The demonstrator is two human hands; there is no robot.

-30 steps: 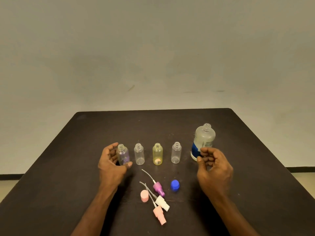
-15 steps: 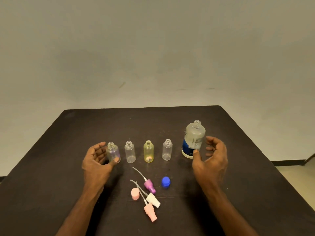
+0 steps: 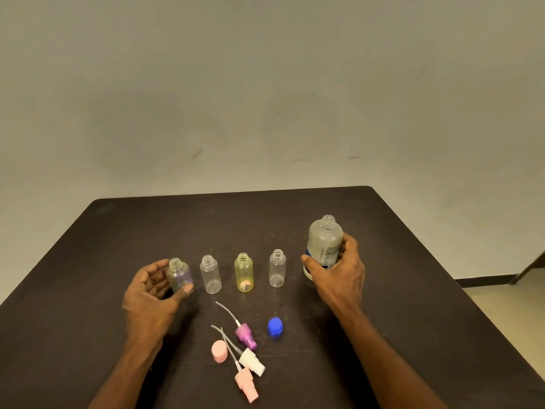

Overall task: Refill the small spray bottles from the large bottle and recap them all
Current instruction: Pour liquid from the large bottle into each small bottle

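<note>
Scene: a dark table seen from above and in front, both forearms reaching in from below.
Right hand: fingers and thumb wrapped round the big bottle, which is uncapped, upright, at the right end of the row; whether its base has left the table cannot be told.
Left hand: cupped round the purple bottle at the left end, thumb tip against its lower front, fingers behind it.
Row between: two clear bottles with a yellow bottle between them, all open and upright, standing apart.
Caps: a blue cap, a pink cap and three spray tops with dip tubes lie loose just in front of the row.
Step, as judged: bringing the big bottle over to pour into the purple one.
Doing it well: keep the small bottle steady and upright, bring the necks close, tilt slowly for a thin stream, since the small mouth is narrow.
Risk: spilling onto the caps lying below.
</note>
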